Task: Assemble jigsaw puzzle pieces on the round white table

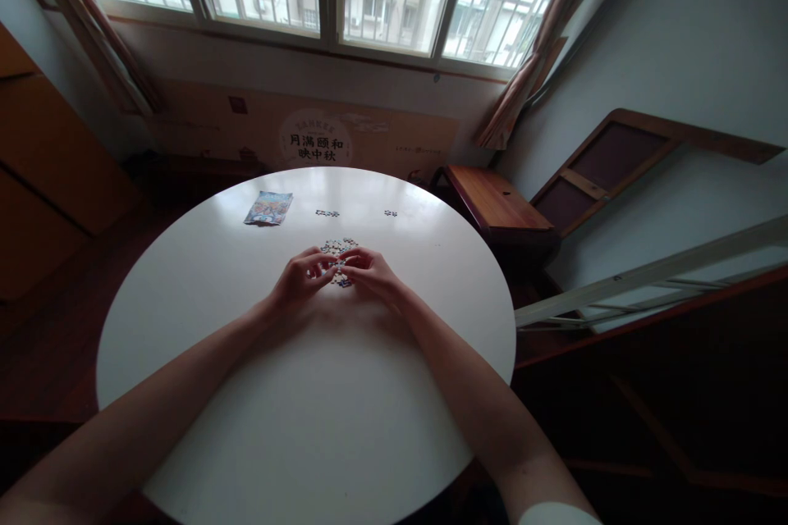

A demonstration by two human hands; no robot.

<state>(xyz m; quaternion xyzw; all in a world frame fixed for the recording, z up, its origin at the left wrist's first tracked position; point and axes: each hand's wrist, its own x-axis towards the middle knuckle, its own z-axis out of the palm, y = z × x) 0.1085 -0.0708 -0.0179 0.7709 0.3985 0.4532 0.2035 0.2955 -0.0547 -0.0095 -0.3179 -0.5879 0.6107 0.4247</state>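
Note:
On the round white table (308,394) my left hand (300,275) and my right hand (369,269) meet at the centre, fingertips pinched together over a small pile of jigsaw puzzle pieces (337,248). Both hands have curled fingers closed on small pieces between them; which pieces each holds is too small to tell. Part of the pile is hidden under my fingers.
A colourful picture card (268,207) lies at the table's far left. Two small clusters of joined pieces (327,213) (390,213) lie beyond the pile. A wooden stool (492,201) stands to the right, cardboard boxes under the window behind.

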